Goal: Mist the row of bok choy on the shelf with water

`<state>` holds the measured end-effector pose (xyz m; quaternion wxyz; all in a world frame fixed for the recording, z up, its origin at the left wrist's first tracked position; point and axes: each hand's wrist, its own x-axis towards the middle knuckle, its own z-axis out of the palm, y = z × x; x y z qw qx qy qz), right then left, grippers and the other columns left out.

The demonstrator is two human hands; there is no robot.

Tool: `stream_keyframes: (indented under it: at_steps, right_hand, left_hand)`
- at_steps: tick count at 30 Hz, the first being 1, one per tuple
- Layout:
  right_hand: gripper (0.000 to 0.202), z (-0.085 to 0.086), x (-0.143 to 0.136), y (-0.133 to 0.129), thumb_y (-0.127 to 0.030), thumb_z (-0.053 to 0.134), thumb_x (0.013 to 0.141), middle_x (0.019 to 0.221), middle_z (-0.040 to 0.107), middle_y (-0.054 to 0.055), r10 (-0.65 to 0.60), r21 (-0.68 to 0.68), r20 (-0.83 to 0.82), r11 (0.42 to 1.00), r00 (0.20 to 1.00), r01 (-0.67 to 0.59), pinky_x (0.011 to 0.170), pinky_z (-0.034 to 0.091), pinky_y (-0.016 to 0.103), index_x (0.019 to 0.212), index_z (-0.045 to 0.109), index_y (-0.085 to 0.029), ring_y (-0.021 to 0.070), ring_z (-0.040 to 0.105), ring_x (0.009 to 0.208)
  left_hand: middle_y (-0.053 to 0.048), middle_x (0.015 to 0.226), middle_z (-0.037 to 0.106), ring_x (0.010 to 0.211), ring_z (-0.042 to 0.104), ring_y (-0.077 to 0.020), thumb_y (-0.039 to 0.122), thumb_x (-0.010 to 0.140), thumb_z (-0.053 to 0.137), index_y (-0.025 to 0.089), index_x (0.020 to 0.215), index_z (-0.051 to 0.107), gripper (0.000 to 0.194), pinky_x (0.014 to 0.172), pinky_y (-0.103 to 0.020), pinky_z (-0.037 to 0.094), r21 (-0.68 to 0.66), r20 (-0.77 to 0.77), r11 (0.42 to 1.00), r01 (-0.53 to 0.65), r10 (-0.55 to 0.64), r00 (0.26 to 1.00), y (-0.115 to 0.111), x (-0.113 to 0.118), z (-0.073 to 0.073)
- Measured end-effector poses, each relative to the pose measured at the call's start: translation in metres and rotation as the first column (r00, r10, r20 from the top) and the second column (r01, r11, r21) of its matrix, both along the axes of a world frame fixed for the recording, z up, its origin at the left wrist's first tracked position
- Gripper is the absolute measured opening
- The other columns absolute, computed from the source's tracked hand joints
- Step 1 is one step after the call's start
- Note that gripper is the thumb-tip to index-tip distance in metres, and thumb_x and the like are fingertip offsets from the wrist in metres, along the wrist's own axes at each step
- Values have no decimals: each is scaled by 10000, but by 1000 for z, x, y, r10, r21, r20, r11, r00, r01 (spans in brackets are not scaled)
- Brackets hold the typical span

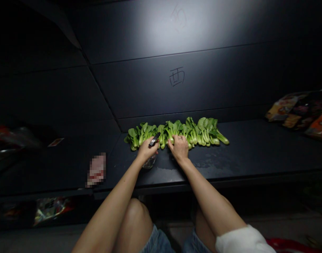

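A row of leafy green vegetables [203,131] with pale stems lies along the back of a dark shelf [229,161]. My left hand [147,149] is wrapped round the neck of a clear spray bottle [149,162], whose black top [154,139] sticks out above the fingers. The bottle is just in front of the vegetables. My right hand [179,148] rests on the front of the row, fingers bent over the pale stems near its middle. Wet patches show on the shelf to the right of this hand.
Colourful packages [287,109] lie on the shelf at the far right. More packaging [15,137] is at the far left, near a small card [56,142]. A blurred-out pink item [97,169] lies left of my left arm. A shiny packet [48,209] sits on a lower level.
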<state>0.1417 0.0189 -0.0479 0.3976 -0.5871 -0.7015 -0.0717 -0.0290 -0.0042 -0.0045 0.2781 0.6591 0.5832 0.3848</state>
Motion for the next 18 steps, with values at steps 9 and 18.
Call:
stream_keyframes:
  at_steps: [9,18]
  right_hand:
    - [314,-3,-2,0,-396,506,964,1017,690,156,15,-44,-33,999,999,-16,856,437,379,1063,653,-136,288,569,993]
    - [451,-7,8,6,-462,530,933,1131,673,163,143,41,-205,990,968,-138,956,434,391,1216,601,-118,280,561,1091]
  left_hand:
    - [43,531,627,490,654,-170,296,756,566,194,900,630,188,551,-241,485,-12,-26,1000,-16,16,1000,0,4,3]
    - [40,511,625,493,653,-168,297,760,578,189,900,641,188,541,-232,472,-18,-35,999,-48,47,998,0,-3,2]
